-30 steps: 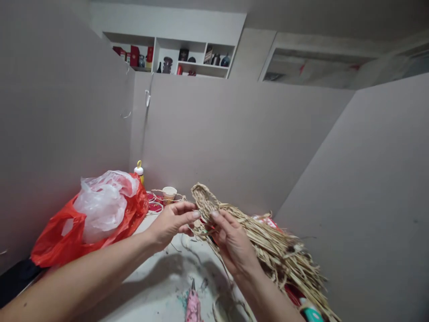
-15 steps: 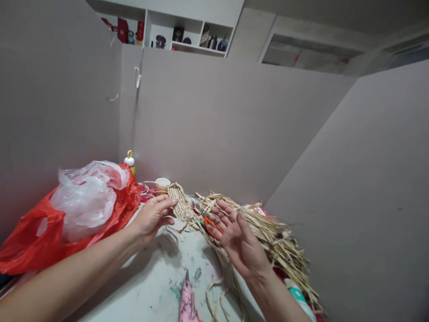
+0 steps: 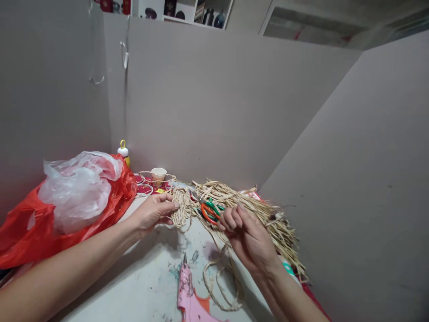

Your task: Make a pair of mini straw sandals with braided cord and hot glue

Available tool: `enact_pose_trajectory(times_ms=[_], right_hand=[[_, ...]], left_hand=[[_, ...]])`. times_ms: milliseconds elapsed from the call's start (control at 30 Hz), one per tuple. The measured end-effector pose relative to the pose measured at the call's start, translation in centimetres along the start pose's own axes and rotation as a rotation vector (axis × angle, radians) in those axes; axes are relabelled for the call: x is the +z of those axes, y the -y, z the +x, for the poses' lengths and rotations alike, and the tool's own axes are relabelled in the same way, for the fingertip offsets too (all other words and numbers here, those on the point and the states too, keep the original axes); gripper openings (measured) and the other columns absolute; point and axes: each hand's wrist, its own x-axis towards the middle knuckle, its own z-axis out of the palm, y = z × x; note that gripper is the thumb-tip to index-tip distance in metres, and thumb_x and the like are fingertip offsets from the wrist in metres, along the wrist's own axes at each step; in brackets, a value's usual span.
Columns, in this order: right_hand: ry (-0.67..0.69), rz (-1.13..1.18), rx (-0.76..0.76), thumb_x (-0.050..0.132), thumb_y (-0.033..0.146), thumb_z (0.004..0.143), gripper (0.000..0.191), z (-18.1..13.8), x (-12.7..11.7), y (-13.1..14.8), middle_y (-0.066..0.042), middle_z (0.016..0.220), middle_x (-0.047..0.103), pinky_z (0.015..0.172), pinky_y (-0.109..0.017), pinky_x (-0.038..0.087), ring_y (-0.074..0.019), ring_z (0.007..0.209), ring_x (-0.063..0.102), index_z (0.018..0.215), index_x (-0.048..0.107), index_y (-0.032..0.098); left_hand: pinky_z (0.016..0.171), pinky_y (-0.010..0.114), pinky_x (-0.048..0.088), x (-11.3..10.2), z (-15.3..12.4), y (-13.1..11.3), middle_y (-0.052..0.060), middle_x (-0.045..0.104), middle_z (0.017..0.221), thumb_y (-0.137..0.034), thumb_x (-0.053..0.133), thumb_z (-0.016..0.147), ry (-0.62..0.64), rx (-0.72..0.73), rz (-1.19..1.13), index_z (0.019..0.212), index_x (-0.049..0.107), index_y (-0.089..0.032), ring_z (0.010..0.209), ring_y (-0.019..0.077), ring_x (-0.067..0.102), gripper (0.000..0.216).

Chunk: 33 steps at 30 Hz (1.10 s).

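My left hand [image 3: 153, 213] pinches a small oval woven straw piece [image 3: 181, 208] above the white table [image 3: 140, 286]. My right hand [image 3: 246, 235] is closed in a loose fist beside the pile of loose straw strips [image 3: 254, 212]; a thin straw strand seems to run from its fingers, but I cannot make out the hold. Scissors with orange and green handles [image 3: 210, 210] lie on the straw between my hands. A braided straw cord [image 3: 221, 286] loops on the table below my right hand. A pink glue gun [image 3: 187, 295] lies near the table's front edge.
A red plastic bag with a clear bag on top [image 3: 72, 201] fills the left of the table. A yellow bottle [image 3: 124, 153], a paper cup [image 3: 158, 175] and red rings [image 3: 144, 188] stand at the back. Grey partition walls [image 3: 217, 103] enclose the table closely.
My right hand has let go of the woven piece, opened, then closed by the straw pile. My left hand keeps the woven piece, now lower. The camera tilted down.
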Motion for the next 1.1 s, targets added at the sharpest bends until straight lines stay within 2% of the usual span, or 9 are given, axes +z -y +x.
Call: enact_pose_trajectory(times_ms=[167, 233, 367, 433, 567, 700, 800, 967, 1100], right_hand=[[-0.004, -0.047, -0.021, 0.074, 0.045, 0.079, 0.053, 0.5, 0.9, -1.1, 0.004, 0.045, 0.039, 0.049, -0.025, 0.035, -0.0120, 0.048, 0.032, 0.042, 0.045, 0.021], [-0.007, -0.072, -0.013, 0.075, 0.046, 0.077, 0.048, 0.8, 1.1, -1.3, 0.004, 0.051, 0.044, 0.049, -0.024, 0.037, -0.0120, 0.050, 0.037, 0.047, 0.048, 0.021], [-0.009, -0.134, 0.010, 0.080, 0.041, 0.072, 0.027, 0.9, 0.4, -1.1, 0.002, 0.072, 0.058, 0.058, -0.025, 0.045, -0.0144, 0.065, 0.053, 0.071, 0.061, 0.022], [-0.022, -0.189, 0.008, 0.083, 0.037, 0.070, 0.025, 0.8, -0.4, -1.0, 0.002, 0.071, 0.062, 0.061, -0.025, 0.046, -0.0139, 0.064, 0.055, 0.076, 0.063, 0.023], [-0.057, -0.315, -0.018, 0.082, 0.039, 0.072, 0.026, 0.6, -2.1, -1.2, 0.002, 0.061, 0.063, 0.059, -0.023, 0.044, -0.0127, 0.058, 0.054, 0.068, 0.064, 0.021], [-0.022, -0.411, -0.016, 0.071, 0.052, 0.080, 0.037, 0.3, -2.5, -1.9, 0.001, 0.057, 0.061, 0.055, -0.025, 0.042, -0.0141, 0.054, 0.053, 0.062, 0.062, 0.020], [-0.007, -0.476, -0.007, 0.062, 0.055, 0.086, 0.047, 0.3, -2.5, -2.5, 0.002, 0.048, 0.056, 0.051, -0.026, 0.038, -0.0131, 0.046, 0.047, 0.054, 0.055, 0.021], [-0.041, -0.575, -0.039, 0.052, 0.053, 0.092, 0.053, 0.4, -2.4, -2.8, 0.004, 0.044, 0.048, 0.050, -0.026, 0.034, -0.0114, 0.044, 0.040, 0.050, 0.046, 0.022], [-0.011, -0.644, -0.062, 0.058, 0.043, 0.091, 0.025, -0.1, -1.2, -2.6, 0.005, 0.063, 0.053, 0.057, -0.023, 0.040, -0.0114, 0.055, 0.049, 0.076, 0.053, 0.023]], left_hand=[[0.050, 0.021, 0.042, 0.2, 0.0, 0.5, -0.006, 0.055, 0.063, -0.028, 0.081, 0.062, 0.021, -0.016, 0.031, 0.081, 0.062, -0.017, 0.053, 0.0082, 0.049, 0.029], [0.051, 0.021, 0.041, 0.2, 0.0, 0.6, -0.006, 0.054, 0.063, -0.028, 0.080, 0.063, 0.042, -0.023, 0.048, 0.080, 0.063, -0.016, 0.054, 0.0081, 0.048, 0.027], [0.050, 0.020, 0.037, 0.3, 0.1, 0.8, -0.006, 0.054, 0.065, -0.026, 0.078, 0.063, 0.065, -0.024, 0.069, 0.077, 0.064, -0.017, 0.054, 0.0072, 0.047, 0.021], [0.049, 0.019, 0.035, 0.3, 0.3, 1.0, -0.006, 0.053, 0.064, -0.025, 0.077, 0.063, 0.060, -0.022, 0.083, 0.073, 0.064, -0.017, 0.053, 0.0069, 0.046, 0.019], [0.049, 0.020, 0.036, 0.0, 1.1, 2.2, -0.006, 0.052, 0.063, -0.025, 0.076, 0.064, 0.048, -0.017, 0.164, 0.068, 0.061, -0.018, 0.052, 0.0072, 0.044, 0.017], [0.047, 0.022, 0.034, -0.4, 1.8, 3.5, -0.004, 0.053, 0.057, -0.025, 0.076, 0.063, 0.074, 0.003, 0.276, 0.065, 0.063, -0.016, 0.047, 0.0081, 0.043, 0.016], [0.049, 0.023, 0.034, -0.6, 2.1, 3.9, -0.002, 0.055, 0.057, -0.025, 0.076, 0.065, 0.022, 0.072, 0.336, 0.069, 0.068, -0.015, 0.049, 0.0100, 0.045, 0.014], [0.056, 0.023, 0.038, -1.1, 2.3, 2.6, -0.003, 0.056, 0.067, -0.023, 0.069, 0.072, -0.194, 0.271, 0.342, 0.091, 0.070, -0.019, 0.061, 0.0114, 0.046, 0.019], [0.057, 0.024, 0.042, -0.5, 1.4, 1.4, -0.003, 0.055, 0.066, -0.024, 0.066, 0.075, -0.166, 0.333, 0.248, 0.096, 0.068, -0.018, 0.061, 0.0123, 0.049, 0.021]])
